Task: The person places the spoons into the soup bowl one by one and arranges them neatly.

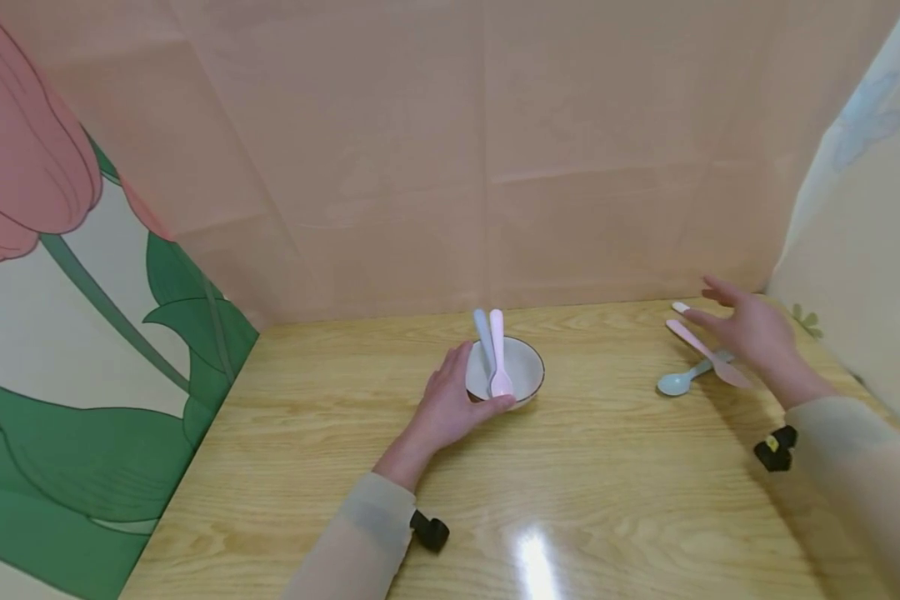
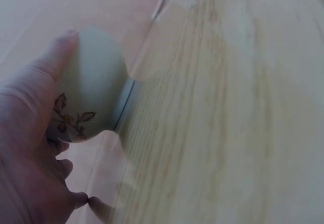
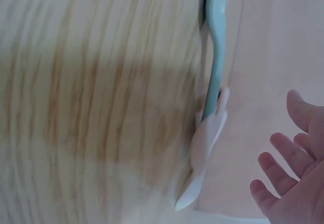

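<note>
A white bowl [image 1: 523,360] with a thin dark rim stands near the back middle of the table. My left hand [image 1: 447,406] grips its near left side, thumb along the front and fingers on the far side. A brown leafy sprig decorates the outside of the bowl [image 2: 96,82] in the left wrist view. Inside it lean a pale blue spoon [image 1: 483,329] and a pink spoon [image 1: 498,354], handles up. My right hand [image 1: 753,329], fingers spread and holding nothing, hovers over a light blue spoon [image 1: 675,383] crossed by a pink spoon [image 1: 692,337].
A small white tip [image 1: 680,307] shows beside my right thumb. The wooden table [image 1: 330,467] meets a pinkish backdrop [image 1: 390,208] at the back. A tulip-printed sheet [image 1: 120,350] borders the left side, and a pale printed sheet [image 1: 870,275] borders the right.
</note>
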Demonstrator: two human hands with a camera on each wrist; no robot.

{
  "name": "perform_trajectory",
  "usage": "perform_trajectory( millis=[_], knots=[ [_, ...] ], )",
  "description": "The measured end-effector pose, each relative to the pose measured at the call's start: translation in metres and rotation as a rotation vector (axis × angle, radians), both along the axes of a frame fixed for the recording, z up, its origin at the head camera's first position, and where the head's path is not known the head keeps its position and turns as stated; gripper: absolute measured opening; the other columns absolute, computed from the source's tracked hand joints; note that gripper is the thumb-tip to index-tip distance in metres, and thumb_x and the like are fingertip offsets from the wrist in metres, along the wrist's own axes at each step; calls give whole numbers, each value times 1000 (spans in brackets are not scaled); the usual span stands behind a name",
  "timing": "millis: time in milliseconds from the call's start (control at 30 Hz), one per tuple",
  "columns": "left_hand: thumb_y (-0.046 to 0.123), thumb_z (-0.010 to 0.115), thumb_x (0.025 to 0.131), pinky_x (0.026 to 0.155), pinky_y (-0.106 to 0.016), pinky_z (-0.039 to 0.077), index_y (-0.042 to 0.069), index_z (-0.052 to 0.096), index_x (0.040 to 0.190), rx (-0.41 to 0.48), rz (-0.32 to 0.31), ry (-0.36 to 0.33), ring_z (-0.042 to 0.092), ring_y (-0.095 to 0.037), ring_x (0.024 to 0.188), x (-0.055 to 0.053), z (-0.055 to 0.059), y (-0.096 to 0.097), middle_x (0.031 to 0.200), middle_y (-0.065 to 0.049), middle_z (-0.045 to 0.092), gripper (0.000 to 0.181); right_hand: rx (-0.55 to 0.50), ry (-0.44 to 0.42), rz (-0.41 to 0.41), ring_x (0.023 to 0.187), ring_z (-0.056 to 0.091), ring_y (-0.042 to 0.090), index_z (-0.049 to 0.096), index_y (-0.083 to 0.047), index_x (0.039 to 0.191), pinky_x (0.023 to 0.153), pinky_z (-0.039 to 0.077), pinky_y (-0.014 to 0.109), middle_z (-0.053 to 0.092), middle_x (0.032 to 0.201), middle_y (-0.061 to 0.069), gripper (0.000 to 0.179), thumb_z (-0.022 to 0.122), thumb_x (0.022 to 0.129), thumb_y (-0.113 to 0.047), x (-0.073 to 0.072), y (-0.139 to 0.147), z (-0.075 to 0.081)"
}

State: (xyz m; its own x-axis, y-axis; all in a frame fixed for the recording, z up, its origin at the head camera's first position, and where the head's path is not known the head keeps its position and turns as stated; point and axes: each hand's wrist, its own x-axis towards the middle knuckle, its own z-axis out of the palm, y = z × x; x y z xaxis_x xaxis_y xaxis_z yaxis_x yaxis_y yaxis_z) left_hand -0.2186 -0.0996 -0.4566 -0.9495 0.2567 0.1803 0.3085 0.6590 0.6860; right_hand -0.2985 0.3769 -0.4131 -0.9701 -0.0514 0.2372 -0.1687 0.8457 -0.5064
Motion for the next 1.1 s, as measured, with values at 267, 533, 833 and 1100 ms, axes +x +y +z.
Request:
perform_trajectory(
  millis=[267,533,833,1100],
  knots=[
    [67,84,90,116,-58,44,19,30,173,6,5,-11,50,-35,143,0,0,0,163,-3,46,110,-15,-23,-7,138,46,66,28,0,172,104,37,74,51,155,37,87,66,111,-49,-7,19,-12],
    [68,84,90,118,-59,43,19,28,174,4,10,-21,48,-36,146,1,1,1,168,-4,43,111,-9,-43,1,138,47,65,32,5,169,104,37,74,51,153,40,83,68,111,-43,-14,32,-23],
    [69,83,90,118,-59,43,20,27,175,1,16,-30,47,-37,147,2,0,1,169,-3,41,112,9,-75,1,134,49,65,36,7,166,100,40,72,53,148,42,81,65,112,-45,-15,42,-32],
    [69,84,90,118,-58,43,20,28,174,3,12,-22,48,-35,146,2,0,0,167,-3,43,112,29,-97,-14,126,57,62,42,13,159,93,42,60,60,140,42,76,67,111,-41,-15,50,-38]
  ],
)
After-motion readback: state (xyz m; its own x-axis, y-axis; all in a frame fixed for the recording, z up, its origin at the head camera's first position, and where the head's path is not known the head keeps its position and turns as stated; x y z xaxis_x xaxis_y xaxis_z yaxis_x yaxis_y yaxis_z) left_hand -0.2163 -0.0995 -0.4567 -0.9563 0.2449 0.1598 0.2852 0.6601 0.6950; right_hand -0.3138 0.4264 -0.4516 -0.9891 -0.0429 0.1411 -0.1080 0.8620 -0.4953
